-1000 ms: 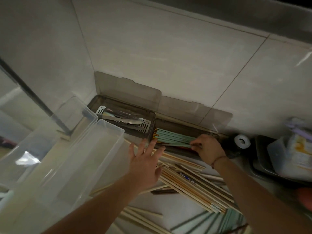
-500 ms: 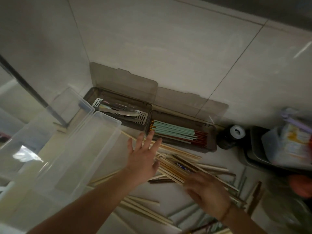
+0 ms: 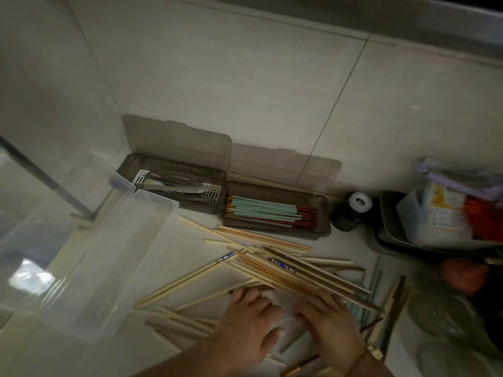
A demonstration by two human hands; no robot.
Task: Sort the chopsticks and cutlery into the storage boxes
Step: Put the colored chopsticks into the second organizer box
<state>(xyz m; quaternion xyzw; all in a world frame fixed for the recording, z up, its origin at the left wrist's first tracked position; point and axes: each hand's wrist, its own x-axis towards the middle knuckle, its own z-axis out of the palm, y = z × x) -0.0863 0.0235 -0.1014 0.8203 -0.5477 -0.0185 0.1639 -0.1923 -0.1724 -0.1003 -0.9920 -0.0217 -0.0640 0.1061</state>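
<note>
Both hands at bench near edge: left hand (image 3: 249, 319) and right hand (image 3: 330, 322) lie flat, fingers relaxed, on the loose chopsticks (image 3: 285, 270), gripping nothing. Step looks like gathering a bundle. Next: pinch a matching set, carry to chopstick box (image 3: 275, 213) at far edge, beside cutlery box (image 3: 177, 186)

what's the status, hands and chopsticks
Both hands, left and right, flat on the loose wooden chopsticks. Right storage box holds teal and red chopsticks. Nothing blocking.
</note>
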